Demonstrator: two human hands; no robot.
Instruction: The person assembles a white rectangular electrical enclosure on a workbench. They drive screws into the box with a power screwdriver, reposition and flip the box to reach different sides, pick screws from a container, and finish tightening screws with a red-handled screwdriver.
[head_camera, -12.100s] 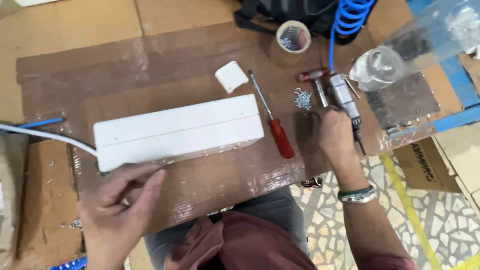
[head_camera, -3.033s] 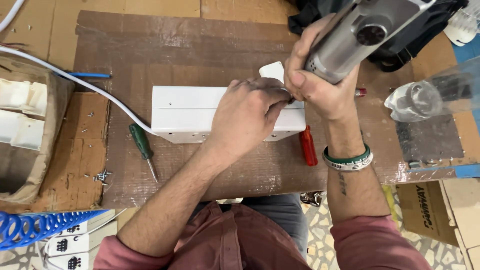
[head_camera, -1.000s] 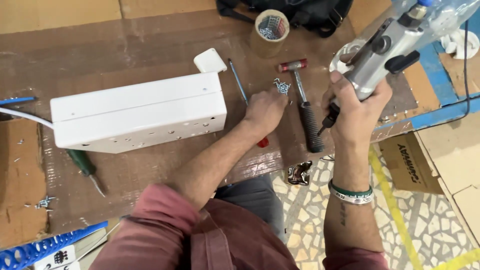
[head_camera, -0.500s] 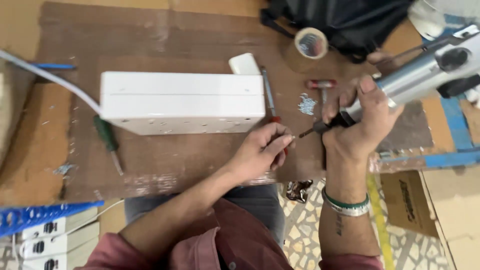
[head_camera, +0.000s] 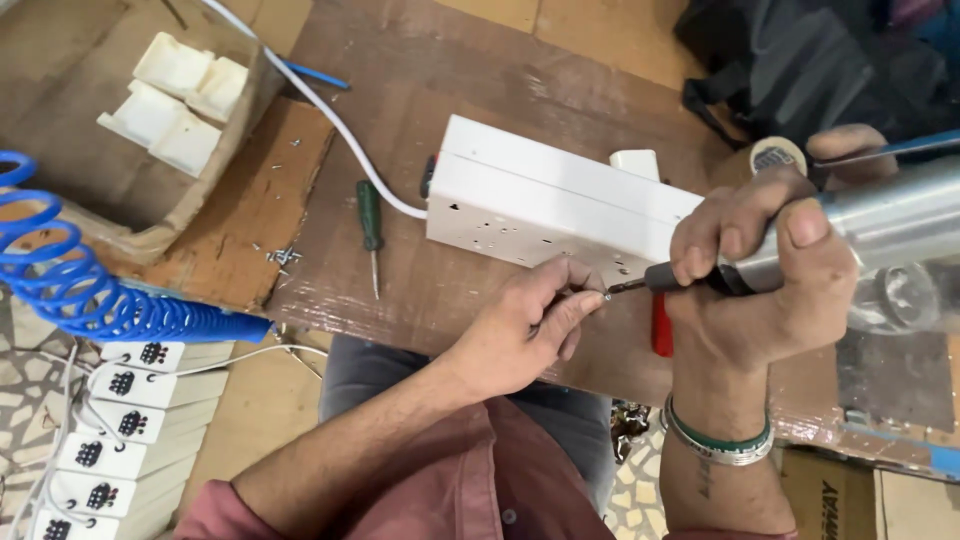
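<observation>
Your left hand (head_camera: 520, 335) pinches a small silver screw (head_camera: 598, 296) against the silver power screwdriver (head_camera: 850, 235) gripped in your right hand (head_camera: 765, 275); a slipping bit could nick fingertips.

The person wears a faded red shirt (head_camera: 470, 480) with a buttoned front; one small button shows near the lower edge. Both sleeves are rolled or pushed up above the forearms, which are bare. Grey trousers (head_camera: 420, 385) show at the lap. The right hand's (head_camera: 765, 290) wrist carries stacked bangles (head_camera: 718, 440), green between silver-coloured ones. A small dark tattoo sits just below them. The left hand (head_camera: 520, 325) bears no ring or band.
</observation>
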